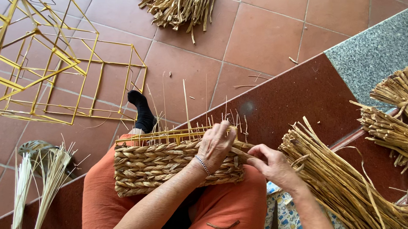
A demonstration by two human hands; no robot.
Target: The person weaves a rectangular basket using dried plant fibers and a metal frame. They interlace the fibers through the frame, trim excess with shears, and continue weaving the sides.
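Head view looked down at my lap, where the half-woven basket (163, 166) rested on my orange trousers (226, 210). My left hand (215, 146) lay over its upper rim at about the centre of the frame, fingers (224, 130) curled together around the rim and the upright stakes. My right hand (274, 165) — just at three o'clock of the left — had its fingers pinched on a braided strand (242, 155) running into the basket's end. Loose straw bundles (350, 189) lay at four o'clock, and yellow wire frames (42, 62) stood on the floor at ten o'clock.
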